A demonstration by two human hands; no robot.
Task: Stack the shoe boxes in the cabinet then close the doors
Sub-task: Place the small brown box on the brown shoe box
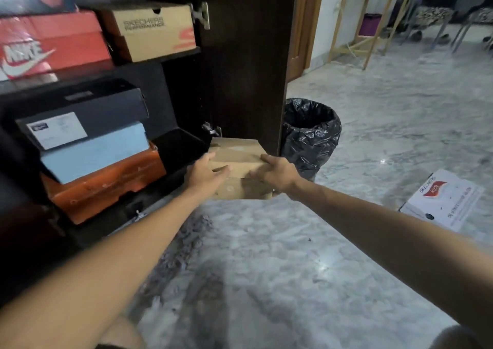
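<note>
Both hands, left hand point(205, 172) & right hand point(277, 172), fingers curled, grip brown box point(237, 156) w/ loose lid; could snag door point(240, 55), slip.

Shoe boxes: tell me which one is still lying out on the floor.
The white box with red lettering, on the marble floor at the right. The others sit on cabinet shelves, or are held.
</note>
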